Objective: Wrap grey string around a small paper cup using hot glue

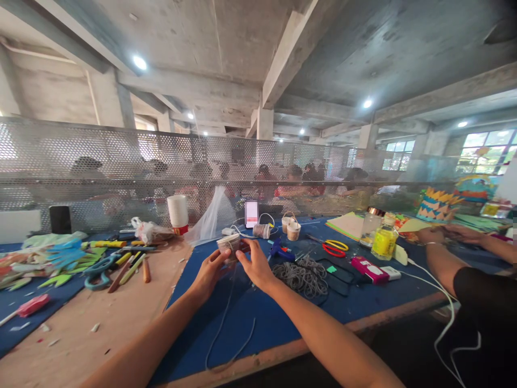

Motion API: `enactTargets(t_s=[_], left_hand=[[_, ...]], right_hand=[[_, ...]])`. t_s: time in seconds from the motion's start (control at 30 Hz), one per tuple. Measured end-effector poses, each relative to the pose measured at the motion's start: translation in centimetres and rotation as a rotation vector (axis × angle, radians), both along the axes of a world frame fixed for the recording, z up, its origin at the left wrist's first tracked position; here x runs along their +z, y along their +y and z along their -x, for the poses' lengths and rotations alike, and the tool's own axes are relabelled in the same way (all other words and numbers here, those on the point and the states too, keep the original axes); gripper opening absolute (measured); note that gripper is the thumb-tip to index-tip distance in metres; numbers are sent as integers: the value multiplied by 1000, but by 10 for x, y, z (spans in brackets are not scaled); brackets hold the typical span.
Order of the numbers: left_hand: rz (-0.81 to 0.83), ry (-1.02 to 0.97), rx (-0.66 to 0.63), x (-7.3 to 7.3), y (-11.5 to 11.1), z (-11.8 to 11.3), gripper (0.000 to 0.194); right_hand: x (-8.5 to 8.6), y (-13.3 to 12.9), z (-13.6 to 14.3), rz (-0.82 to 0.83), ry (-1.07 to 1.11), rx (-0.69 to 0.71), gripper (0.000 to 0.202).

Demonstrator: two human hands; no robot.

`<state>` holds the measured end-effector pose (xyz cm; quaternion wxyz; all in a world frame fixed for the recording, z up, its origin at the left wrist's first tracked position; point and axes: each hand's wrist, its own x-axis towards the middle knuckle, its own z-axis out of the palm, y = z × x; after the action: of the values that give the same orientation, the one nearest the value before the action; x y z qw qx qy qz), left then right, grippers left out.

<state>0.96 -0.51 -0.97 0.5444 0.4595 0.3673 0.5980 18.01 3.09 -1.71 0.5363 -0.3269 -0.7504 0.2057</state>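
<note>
Over the blue table mat, my left hand (pixel 210 269) grips a small pale paper cup (pixel 228 243) with cord wound around its side. My right hand (pixel 257 265) closes on the cup's right side, thumb and fingers against it. A loose grey cord (pixel 224 318) trails from the cup down to the mat and curls near the table's front edge. Right of my hands lie a blue hot glue gun (pixel 280 250) and a tangled heap of grey cord (pixel 305 276). Beyond them are a cord-wrapped cup (pixel 262 231) on its side and small handled baskets (pixel 293 230).
Red-and-yellow scissors (pixel 335 248), a yellow bottle (pixel 383 240) and a magenta box (pixel 368 269) lie to the right, beside another person's arm (pixel 442 264). Left are blue-handled scissors (pixel 97 272), tools and stacked cups (pixel 177 211). A perforated metal screen (pixel 121 178) stands behind.
</note>
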Motion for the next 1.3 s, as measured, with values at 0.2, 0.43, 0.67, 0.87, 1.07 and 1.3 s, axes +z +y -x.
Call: enactTargets(t_s=[0.2,0.43,0.67,0.87,1.07,1.3], left_hand=[[-3,7,-27,-1,0,0,57],[16,-62,-109,-3,2,4,53],[66,-108,-140,-1,-1,4,48],[74,-131,-153,-4,-1,4,45],[52,-89,-136,-3,-2,3,42],[69,-95,-135,-2,-1,2,41]], right_hand=[[-1,3,2,-5,-24,-41,49],[5,6,-6,-41,-64,-84,37],[23,30,-63,26,-518,-390,21],[10,33,-97,154,-846,-680,32],[3,36,-100,210,-932,-700,37],[-2,46,-102,222,-914,-698,30]])
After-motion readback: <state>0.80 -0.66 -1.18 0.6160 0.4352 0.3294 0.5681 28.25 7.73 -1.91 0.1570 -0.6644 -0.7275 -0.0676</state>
